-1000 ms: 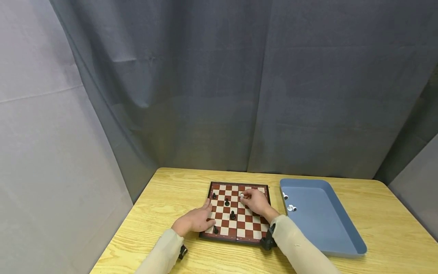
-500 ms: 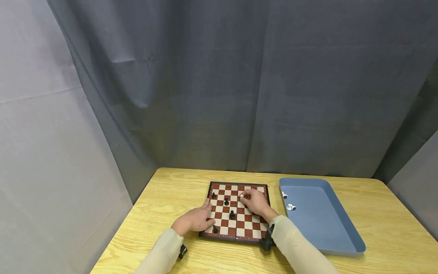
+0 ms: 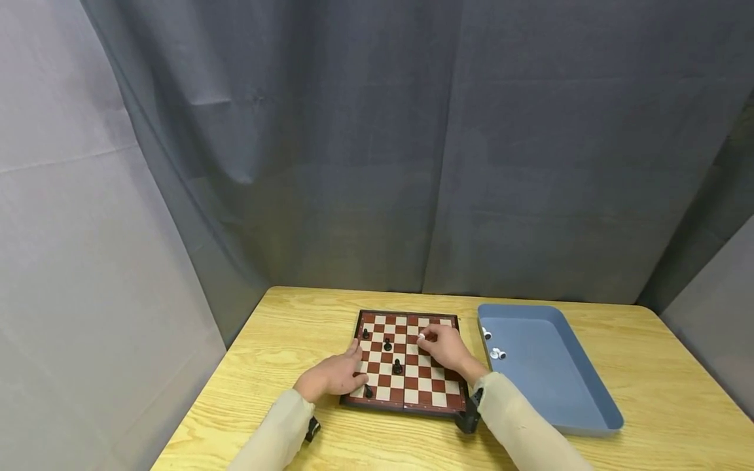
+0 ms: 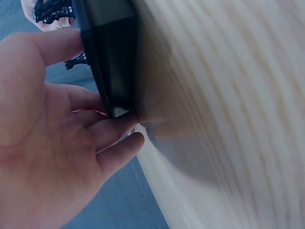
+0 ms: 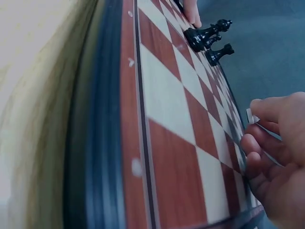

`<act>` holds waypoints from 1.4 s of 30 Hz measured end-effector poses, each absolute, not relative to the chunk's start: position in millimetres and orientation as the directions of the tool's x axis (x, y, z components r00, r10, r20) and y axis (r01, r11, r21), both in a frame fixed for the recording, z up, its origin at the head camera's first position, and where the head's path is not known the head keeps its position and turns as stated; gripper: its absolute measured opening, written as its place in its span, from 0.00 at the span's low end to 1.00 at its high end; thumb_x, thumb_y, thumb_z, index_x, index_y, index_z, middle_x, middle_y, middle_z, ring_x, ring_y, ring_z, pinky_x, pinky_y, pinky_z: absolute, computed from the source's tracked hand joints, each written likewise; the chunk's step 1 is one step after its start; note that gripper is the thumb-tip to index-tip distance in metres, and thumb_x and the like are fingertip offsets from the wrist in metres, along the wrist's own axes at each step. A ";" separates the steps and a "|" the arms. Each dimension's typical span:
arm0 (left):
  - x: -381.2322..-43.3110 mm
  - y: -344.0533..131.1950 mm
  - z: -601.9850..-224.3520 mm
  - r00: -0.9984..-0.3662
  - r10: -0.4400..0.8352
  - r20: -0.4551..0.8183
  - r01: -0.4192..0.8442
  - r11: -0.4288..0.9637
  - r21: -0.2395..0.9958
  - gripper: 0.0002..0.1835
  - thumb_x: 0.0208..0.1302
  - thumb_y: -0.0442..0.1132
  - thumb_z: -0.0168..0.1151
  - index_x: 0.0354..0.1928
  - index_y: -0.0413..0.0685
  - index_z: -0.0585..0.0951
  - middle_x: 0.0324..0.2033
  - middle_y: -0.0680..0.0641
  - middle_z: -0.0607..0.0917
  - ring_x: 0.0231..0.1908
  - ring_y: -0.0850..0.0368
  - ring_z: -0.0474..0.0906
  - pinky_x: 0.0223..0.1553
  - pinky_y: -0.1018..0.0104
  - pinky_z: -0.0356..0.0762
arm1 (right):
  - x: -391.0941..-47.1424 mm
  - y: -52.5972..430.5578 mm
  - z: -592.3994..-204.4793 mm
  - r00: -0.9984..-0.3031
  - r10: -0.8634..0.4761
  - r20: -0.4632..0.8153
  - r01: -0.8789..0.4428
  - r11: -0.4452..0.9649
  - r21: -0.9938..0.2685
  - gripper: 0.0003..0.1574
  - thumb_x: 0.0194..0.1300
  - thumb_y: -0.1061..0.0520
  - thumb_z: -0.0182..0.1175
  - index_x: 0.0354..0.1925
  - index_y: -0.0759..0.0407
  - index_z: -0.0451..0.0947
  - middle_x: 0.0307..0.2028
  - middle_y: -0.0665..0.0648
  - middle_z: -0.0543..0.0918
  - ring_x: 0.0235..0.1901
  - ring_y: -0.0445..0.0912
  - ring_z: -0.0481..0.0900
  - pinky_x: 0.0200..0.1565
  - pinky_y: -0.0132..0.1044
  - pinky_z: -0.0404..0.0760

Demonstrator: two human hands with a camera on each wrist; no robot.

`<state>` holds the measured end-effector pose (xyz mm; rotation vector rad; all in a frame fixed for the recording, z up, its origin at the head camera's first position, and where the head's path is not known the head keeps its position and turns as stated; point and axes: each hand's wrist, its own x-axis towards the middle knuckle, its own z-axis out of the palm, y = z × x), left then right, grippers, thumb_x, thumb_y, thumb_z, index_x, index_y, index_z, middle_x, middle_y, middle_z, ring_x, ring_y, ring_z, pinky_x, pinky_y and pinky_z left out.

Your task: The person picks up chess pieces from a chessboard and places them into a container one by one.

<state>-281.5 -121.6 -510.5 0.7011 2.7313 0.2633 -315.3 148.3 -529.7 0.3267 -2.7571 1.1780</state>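
Observation:
A red-and-cream chessboard (image 3: 422,384) lies on the wooden table with several black chess pieces (image 3: 397,367) standing on its left half. My left hand (image 3: 331,376) rests at the board's left edge with fingers extended; its thumb lies by a black piece near the front corner. In the left wrist view, the fingers (image 4: 112,130) touch the dark side of the board. Over the board's right half, my right hand (image 3: 446,347) pinches a small white chess piece (image 3: 421,337) between thumb and fingertips. The right wrist view shows only a sliver of this white piece (image 5: 251,116); its kind is hidden.
A blue-grey tray (image 3: 580,373) stands just right of the board, with a few white pieces (image 3: 497,354) lying by its left wall. Grey curtains (image 3: 353,163) hang behind the wooden table (image 3: 306,307) and at its sides.
My right hand has shifted slightly to the right over the board with the white chess piece. The left hand stays at the board's edge. The view has drifted a little.

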 end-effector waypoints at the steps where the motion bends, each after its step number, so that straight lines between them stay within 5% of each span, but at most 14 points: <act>1: -281.6 -121.5 -510.6 -0.833 0.494 -0.249 0.437 0.863 0.252 0.39 0.71 0.57 0.46 0.72 0.36 0.52 0.72 0.38 0.45 0.55 0.46 0.74 0.47 0.59 0.75 | -314.3 149.7 -528.7 -0.968 -0.156 0.199 -0.251 0.671 -0.697 0.03 0.62 0.57 0.63 0.34 0.55 0.82 0.30 0.48 0.81 0.27 0.41 0.74 0.31 0.40 0.74; 13: -280.9 -121.4 -512.0 -0.830 0.502 -0.245 0.442 0.858 0.262 0.39 0.71 0.57 0.46 0.72 0.36 0.53 0.72 0.37 0.45 0.61 0.45 0.68 0.55 0.55 0.71 | -296.1 173.8 -506.0 -0.949 -0.258 0.181 -0.306 0.620 -0.722 0.03 0.64 0.60 0.61 0.33 0.58 0.80 0.27 0.50 0.80 0.19 0.41 0.72 0.25 0.37 0.72; 42: -281.6 -123.0 -512.1 -0.839 0.490 -0.235 0.443 0.867 0.228 0.39 0.71 0.56 0.46 0.71 0.33 0.54 0.72 0.37 0.45 0.62 0.44 0.65 0.57 0.55 0.69 | -275.8 246.7 -489.2 -0.937 -0.257 0.237 -0.348 0.630 -0.694 0.03 0.65 0.62 0.59 0.35 0.58 0.80 0.31 0.52 0.80 0.32 0.44 0.76 0.31 0.37 0.76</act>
